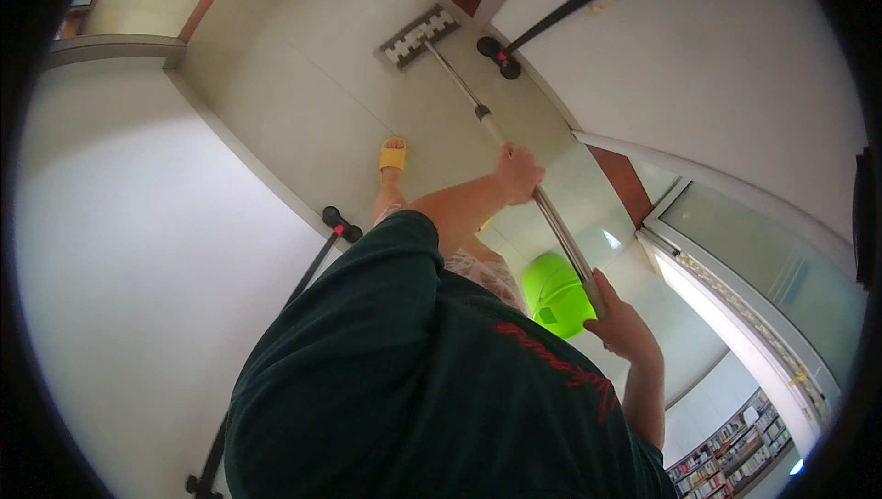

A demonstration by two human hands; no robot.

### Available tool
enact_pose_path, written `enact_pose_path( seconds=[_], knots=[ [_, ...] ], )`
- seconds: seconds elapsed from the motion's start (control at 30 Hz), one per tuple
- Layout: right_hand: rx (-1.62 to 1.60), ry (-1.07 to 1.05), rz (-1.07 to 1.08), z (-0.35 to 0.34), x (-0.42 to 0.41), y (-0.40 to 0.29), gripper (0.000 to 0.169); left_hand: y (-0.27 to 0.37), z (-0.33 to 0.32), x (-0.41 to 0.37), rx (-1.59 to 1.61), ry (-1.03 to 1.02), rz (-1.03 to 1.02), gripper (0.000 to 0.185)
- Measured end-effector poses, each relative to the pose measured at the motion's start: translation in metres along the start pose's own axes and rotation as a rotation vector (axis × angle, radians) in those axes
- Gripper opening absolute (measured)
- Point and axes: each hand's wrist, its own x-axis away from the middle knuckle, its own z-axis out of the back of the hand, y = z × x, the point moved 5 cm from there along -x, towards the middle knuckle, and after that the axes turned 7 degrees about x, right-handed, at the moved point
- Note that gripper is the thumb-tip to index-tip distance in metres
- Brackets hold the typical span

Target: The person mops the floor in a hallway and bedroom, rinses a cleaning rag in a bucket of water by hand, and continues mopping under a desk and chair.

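A flat mop lies on the tiled floor, its rectangular head point(419, 36) with a grey-and-white pad near the top of the view. Its metal pole point(561, 230) slants down to the right, through both of my hands. My left hand point(520, 175) is closed around the middle of the pole. Lower down, my right hand point(620, 327) grips the upper end of the pole, its thumb along the shaft. A bright green plastic bucket point(551, 285) stands on the floor behind the pole, beside my legs and near my right hand.
White walls or panels rise at the left point(151, 223) and right point(689, 72). Black poles with rounded feet stand against both, one foot point(499, 58) near the mop head, another point(342, 225) left of my leg. A sliding glass door point(758, 258) and bookshelves point(730, 444) are at the right.
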Motion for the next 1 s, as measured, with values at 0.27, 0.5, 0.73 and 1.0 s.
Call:
enact_pose_path(
  seconds=[0.27,0.5,0.73,1.0],
  knots=[
    [0.147,0.102,-0.226,0.015,0.139,0.165,0.087,0.227,-0.111,0.003,0.262,-0.093,-0.218,0.031],
    [0.407,0.304,-0.288,-0.005,0.191,0.212,0.067,0.330,-0.151,-0.010,0.106,-0.427,-0.493,0.023],
    [-0.012,0.193,-0.186,-0.027,0.145,0.197,0.053,0.273,-0.109,0.004,0.030,-0.557,-0.416,0.020],
    [-0.199,-0.048,0.047,-0.047,-0.044,0.047,0.051,-0.004,-0.062,0.013,-0.066,0.066,0.028,0.023]
  ],
)
